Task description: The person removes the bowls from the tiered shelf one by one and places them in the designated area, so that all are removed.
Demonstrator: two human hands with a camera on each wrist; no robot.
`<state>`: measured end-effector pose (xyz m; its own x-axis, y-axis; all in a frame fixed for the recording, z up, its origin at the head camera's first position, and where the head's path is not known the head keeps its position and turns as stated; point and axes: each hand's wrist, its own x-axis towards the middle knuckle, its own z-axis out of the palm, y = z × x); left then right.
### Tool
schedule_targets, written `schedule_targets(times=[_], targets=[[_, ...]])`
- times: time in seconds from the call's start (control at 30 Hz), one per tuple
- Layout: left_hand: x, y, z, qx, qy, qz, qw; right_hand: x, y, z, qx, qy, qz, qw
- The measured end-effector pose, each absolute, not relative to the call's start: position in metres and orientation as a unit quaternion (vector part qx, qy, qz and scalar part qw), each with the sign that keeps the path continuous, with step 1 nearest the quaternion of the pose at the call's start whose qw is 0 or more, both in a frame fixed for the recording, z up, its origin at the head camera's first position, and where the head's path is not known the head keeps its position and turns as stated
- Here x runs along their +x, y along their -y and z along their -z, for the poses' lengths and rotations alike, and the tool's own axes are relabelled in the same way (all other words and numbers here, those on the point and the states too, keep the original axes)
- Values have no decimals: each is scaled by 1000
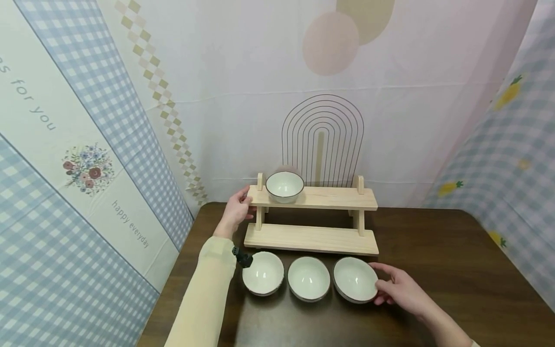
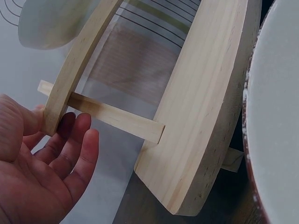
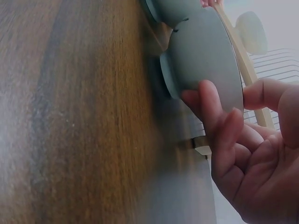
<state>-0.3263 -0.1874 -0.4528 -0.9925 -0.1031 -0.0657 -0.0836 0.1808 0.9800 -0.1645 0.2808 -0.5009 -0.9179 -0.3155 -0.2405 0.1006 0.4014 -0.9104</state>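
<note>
The person's two hands are working well apart. The left hand (image 1: 237, 207) is gripping the left end of the wooden rack (image 1: 331, 198), its thumb resting on the upper board and its fingers curling beneath. The right hand (image 1: 401, 289) is pinching the right bowl (image 1: 355, 280) by its right side, thumb at the rim and fingers against the outer wall; whether that bowl's foot is touching the dark table (image 1: 438, 243) cannot be told. The middle bowl (image 1: 309, 279) and the left bowl (image 1: 263, 274) are standing beside it in a row, all three sitting in front of the rack's lower board. A fourth bowl (image 1: 284, 186) is standing upright on the upper board, towards its left end.
</note>
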Motion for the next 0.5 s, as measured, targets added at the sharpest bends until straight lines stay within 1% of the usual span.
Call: schedule_targets(times=[0.23,0.5], targets=[[-326,188,453,62,765,641,6,-166,-281,500,-72,-812,541,206],[-326,187,453,63,769,637,9,-167,-282,500,-88,-814,535,208]])
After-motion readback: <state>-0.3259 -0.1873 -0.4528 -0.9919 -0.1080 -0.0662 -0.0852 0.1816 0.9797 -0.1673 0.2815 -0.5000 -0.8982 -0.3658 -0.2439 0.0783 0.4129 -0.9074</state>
